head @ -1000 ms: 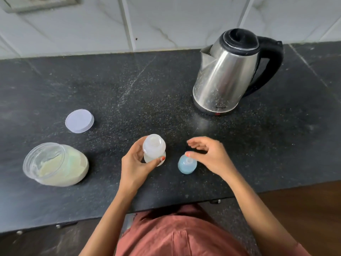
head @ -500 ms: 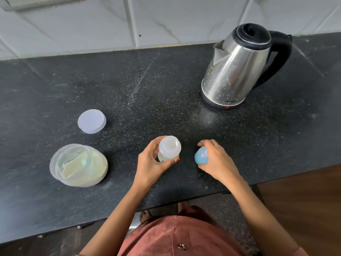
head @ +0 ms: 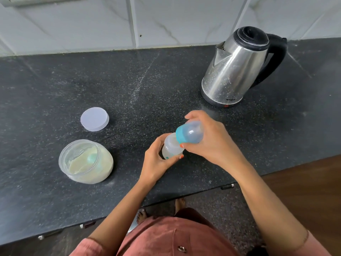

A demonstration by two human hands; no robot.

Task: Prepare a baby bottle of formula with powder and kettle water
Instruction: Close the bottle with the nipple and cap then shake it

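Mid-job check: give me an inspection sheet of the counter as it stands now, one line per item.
Surface: dark speckled stone counter, bare across the middle.
Job's things: baby bottle upright, contents cannot be told; blue-ringed cap tilted at its mouth, not seated; kettle at back right, lid shut; powder jar open at left, teal scoop inside; jar lid flat on the counter behind the jar.
Clutter: nothing seen.
Grippers: left hand grips the bottle's body; right hand holds the cap.
Cables: nothing seen.
Surroundings: tiled wall behind the counter; wooden floor at right.
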